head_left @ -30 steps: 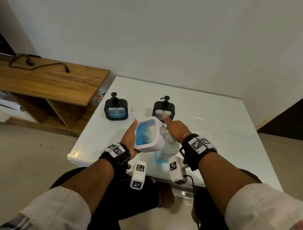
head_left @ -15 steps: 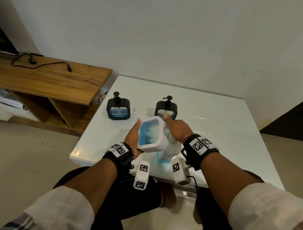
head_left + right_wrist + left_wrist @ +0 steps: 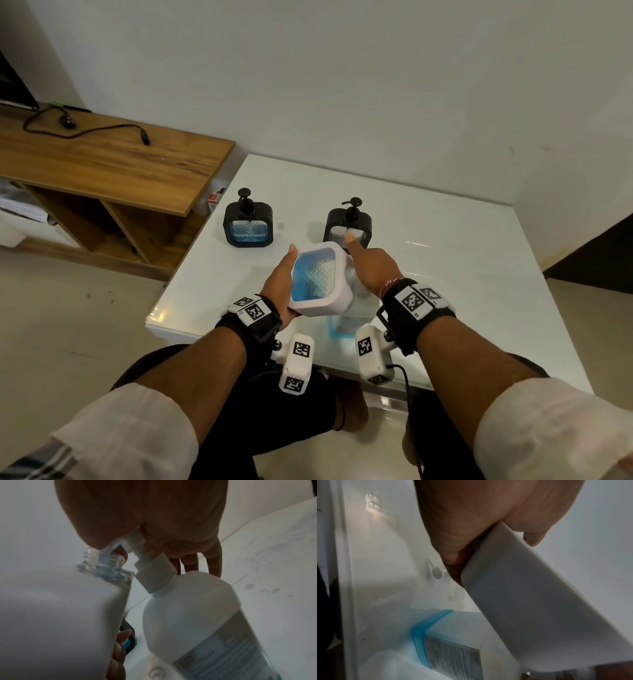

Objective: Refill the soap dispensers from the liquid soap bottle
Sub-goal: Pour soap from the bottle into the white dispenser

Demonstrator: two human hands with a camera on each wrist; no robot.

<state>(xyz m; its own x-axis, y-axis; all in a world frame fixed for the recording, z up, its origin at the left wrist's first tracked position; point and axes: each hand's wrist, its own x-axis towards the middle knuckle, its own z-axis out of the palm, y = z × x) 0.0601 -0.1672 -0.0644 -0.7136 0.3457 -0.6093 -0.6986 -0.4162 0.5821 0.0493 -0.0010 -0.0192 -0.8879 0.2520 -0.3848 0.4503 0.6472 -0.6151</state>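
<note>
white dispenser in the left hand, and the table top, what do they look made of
White dispenser: probably matte opaque plastic for the frame, with a clear threaded neck and a see-through textured window showing blue liquid. Table top: glossy white, likely glass or lacquer; it mirrors light streaks and the dispensers' shapes.

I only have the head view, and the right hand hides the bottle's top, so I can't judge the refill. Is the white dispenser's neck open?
Observer: Yes; the right wrist view shows the white dispenser with its clear threaded neck bare, no pump on it.
Operator: Where's the bottle's spout?
Observer: The right hand rests on the soap bottle's pump head, right beside that neck.
Operator: The removed pump?
Observer: A small white pump-like part lies on the table, left wrist view.
</note>
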